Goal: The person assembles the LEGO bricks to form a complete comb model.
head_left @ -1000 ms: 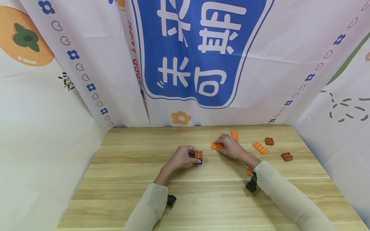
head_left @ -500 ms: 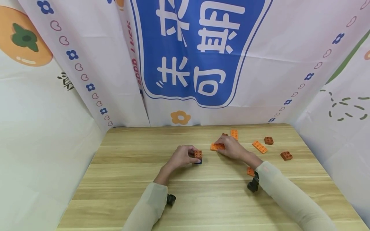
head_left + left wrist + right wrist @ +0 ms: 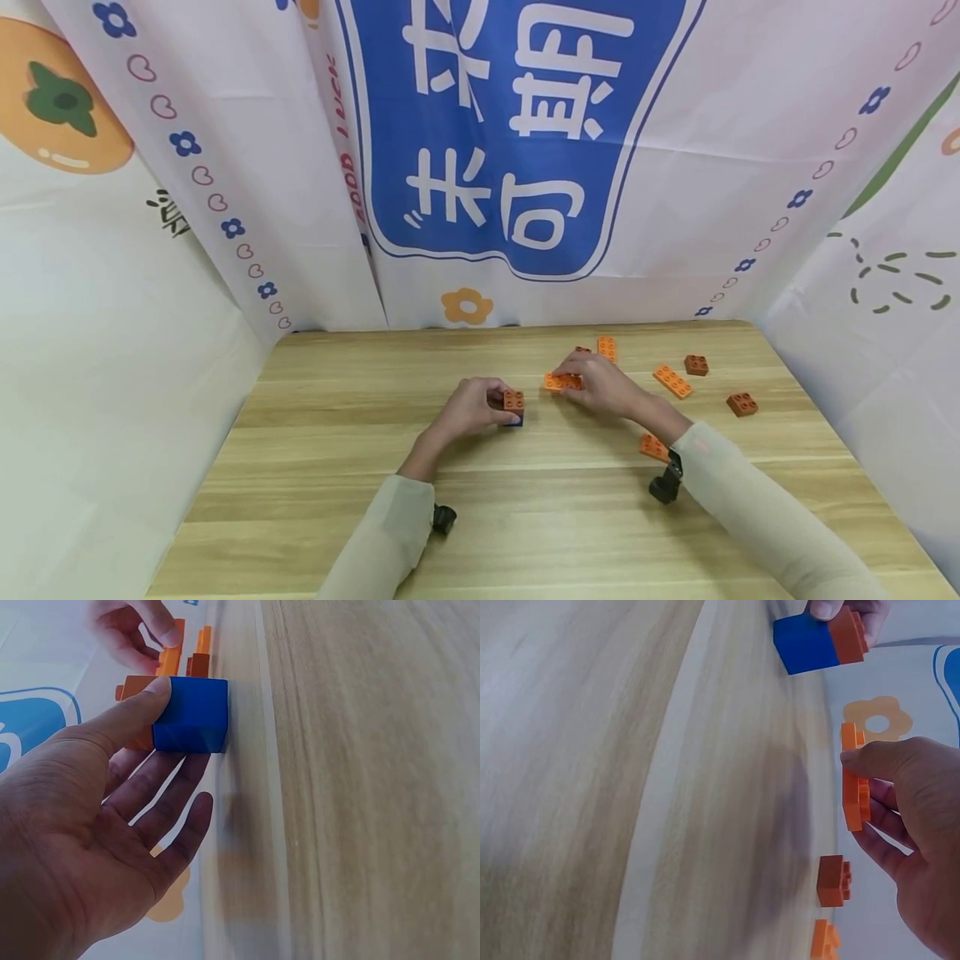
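Note:
My left hand (image 3: 471, 406) holds a small stack, a brown studded toy brick (image 3: 513, 401) on top of a blue brick (image 3: 193, 712). The thumb lies across the near side, and the lower fingers extend loosely under the stack in the left wrist view. To the right, my right hand (image 3: 603, 387) pinches a flat orange studded brick (image 3: 851, 795) between thumb and fingers. That flat brick is long and thin, its studs turned toward the palm side in the right wrist view. A gap separates it from the stack.
Flat orange bricks (image 3: 672, 381) and brown bricks (image 3: 742, 404) lie scattered on the right of the wooden table (image 3: 337, 467). Another flat orange brick (image 3: 653, 447) lies beside my right wrist. A brown brick (image 3: 832, 881) sits behind my right hand. Printed cloth (image 3: 322, 283) walls the back.
My right forearm has shifted slightly rightward, showing more of the flat orange brick beside the wrist. The flat orange brick in my right fingers has shifted slightly. My left hand stays in place.

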Action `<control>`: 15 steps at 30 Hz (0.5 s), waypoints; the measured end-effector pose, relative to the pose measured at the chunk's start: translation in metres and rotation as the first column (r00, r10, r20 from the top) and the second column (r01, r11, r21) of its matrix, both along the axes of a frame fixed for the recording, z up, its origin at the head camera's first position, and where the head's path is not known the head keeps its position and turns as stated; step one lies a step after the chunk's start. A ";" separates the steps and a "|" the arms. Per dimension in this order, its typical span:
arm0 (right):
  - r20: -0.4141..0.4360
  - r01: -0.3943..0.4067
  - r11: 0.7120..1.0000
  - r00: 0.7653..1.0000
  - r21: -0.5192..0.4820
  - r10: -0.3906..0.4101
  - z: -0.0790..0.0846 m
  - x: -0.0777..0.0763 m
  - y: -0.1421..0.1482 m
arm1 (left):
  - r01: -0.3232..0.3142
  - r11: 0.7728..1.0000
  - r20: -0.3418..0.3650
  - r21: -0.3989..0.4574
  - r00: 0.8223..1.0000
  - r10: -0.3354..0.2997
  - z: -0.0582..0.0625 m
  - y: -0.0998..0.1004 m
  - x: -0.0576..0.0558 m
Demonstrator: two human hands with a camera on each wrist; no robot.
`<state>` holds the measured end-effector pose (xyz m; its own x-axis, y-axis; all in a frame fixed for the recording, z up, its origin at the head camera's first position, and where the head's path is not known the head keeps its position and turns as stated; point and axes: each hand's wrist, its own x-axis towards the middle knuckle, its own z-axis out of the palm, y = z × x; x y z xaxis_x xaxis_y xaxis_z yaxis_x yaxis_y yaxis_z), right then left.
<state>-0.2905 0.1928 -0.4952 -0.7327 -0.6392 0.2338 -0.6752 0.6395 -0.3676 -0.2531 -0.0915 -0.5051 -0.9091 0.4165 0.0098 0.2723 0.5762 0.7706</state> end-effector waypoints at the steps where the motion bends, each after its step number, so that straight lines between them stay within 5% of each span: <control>1: -0.002 -0.002 1.000 1.000 -0.002 0.002 0.001 0.001 0.000 | 0.001 1.000 -0.003 -0.002 1.000 -0.001 0.000 0.000 0.000; 15: -0.069 -0.085 0.995 0.994 -0.045 0.082 0.023 0.011 -0.005 | -0.005 1.000 0.003 0.003 1.000 0.005 0.000 0.001 -0.001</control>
